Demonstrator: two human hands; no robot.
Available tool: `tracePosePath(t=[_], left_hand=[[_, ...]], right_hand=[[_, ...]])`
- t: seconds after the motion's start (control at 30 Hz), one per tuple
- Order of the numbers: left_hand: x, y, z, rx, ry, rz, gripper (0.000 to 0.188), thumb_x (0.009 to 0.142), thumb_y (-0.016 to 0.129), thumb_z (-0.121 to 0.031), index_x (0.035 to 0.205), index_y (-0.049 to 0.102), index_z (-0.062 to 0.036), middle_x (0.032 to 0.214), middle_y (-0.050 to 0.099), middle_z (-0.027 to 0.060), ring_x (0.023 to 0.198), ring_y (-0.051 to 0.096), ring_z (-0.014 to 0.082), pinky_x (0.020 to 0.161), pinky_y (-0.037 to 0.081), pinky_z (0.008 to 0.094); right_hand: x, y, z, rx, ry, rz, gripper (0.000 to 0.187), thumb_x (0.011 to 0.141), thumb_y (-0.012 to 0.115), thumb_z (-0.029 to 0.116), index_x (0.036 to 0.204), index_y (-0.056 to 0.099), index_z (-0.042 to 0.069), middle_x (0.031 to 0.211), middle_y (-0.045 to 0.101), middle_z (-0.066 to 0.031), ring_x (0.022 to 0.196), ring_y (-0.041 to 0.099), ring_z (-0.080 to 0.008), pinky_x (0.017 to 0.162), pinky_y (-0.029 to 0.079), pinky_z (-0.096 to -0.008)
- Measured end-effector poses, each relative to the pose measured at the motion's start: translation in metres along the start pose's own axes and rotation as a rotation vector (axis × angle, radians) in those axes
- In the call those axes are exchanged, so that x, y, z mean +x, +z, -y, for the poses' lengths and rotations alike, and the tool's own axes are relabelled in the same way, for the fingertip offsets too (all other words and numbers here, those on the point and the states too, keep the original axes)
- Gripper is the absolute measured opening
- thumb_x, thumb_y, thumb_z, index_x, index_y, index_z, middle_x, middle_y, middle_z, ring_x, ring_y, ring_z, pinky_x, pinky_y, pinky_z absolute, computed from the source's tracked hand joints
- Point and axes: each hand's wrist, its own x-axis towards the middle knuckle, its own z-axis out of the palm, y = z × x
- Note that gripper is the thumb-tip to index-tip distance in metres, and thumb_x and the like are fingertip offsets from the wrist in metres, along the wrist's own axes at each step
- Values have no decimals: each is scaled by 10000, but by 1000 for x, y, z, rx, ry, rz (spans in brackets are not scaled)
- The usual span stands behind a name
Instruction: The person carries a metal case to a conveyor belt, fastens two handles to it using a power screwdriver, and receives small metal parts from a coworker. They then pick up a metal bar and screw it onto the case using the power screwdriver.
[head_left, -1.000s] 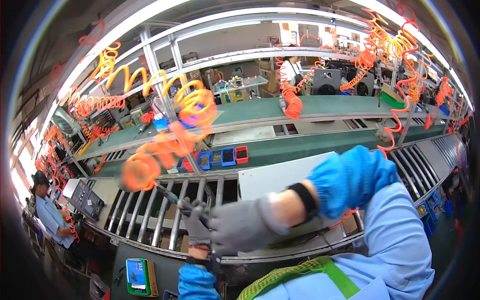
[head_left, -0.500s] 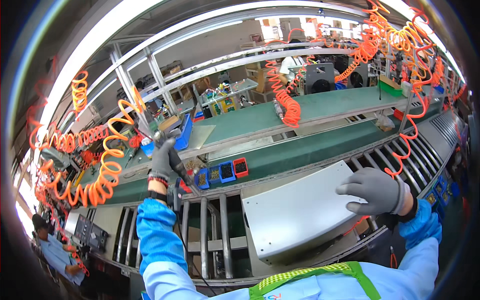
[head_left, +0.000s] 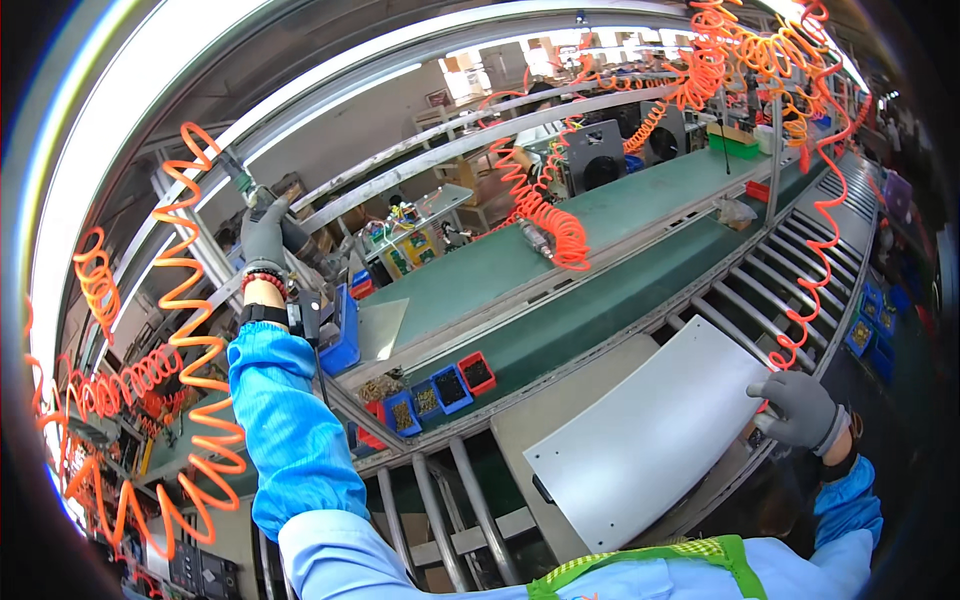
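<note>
My left hand [head_left: 264, 235], in a grey glove, is raised at the upper left, its fingers wrapped round a pneumatic screwdriver [head_left: 240, 178]. An orange coiled hose [head_left: 195, 290] meets the tool's upper end. On the roller conveyor in front of me lies a large silver metal panel [head_left: 640, 430], apparently the top of a box-like unit, with small holes near its corners. My gloved right hand [head_left: 803, 412] is at the panel's right edge, thumb and fingers apart. Its fingertips seem to touch or overlap that edge; a red coiled hose [head_left: 800, 325] passes close by.
Red and blue bins [head_left: 451, 388] of small screws stand beyond the rollers [head_left: 478, 500]. A blue tray [head_left: 346, 335] is on the green bench [head_left: 450, 300], beneath metal rails. Another air tool [head_left: 537, 238] hangs over the bench. More blue bins [head_left: 872, 315] are at far right.
My left hand has risen up and left with the screwdriver, away from the bins. My right hand has shifted from above the panel to its right edge. The view has turned too.
</note>
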Motion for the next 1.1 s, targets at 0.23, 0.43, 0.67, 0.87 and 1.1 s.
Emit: tracePosePath(t=[0.23,0.43,0.67,0.87,1.1], left_hand=[[27,13,16,460,-81,-68,493,732,806,-310,1084,642,-6,962,707,85,832,652,198,805,497,336],[-6,21,35,801,-49,-50,626,730,751,-499,1115,650,-17,1098,684,173,1052,642,324,938,468,387],[-36,28,20,957,132,-151,708,797,621,-619,1161,584,-13,1205,599,246,1130,569,414,972,431,475],[-31,22,0,1254,47,-194,646,890,484,-626,1145,610,-46,1106,653,251,1006,639,425,891,466,520],[16,8,35,1517,87,206,598,908,598,-381,1408,470,-78,1273,574,247,1126,579,442,916,482,506]], right_hand=[[-8,18,13,23,44,-44,367,722,704,173,1066,643,61,794,612,-109,702,610,-308,631,484,-419],[-18,28,24,16,129,-83,355,722,688,157,1058,645,50,781,601,-95,693,605,-299,628,489,-425],[-36,21,23,31,188,-107,352,719,685,156,1053,645,51,796,600,-116,736,603,-328,672,491,-432],[-60,12,18,-33,240,-100,347,737,682,191,1057,647,60,856,633,-128,794,626,-334,711,504,-431],[-93,30,-15,53,230,-119,402,836,640,267,1153,632,21,965,655,-169,865,641,-361,769,520,-441]])
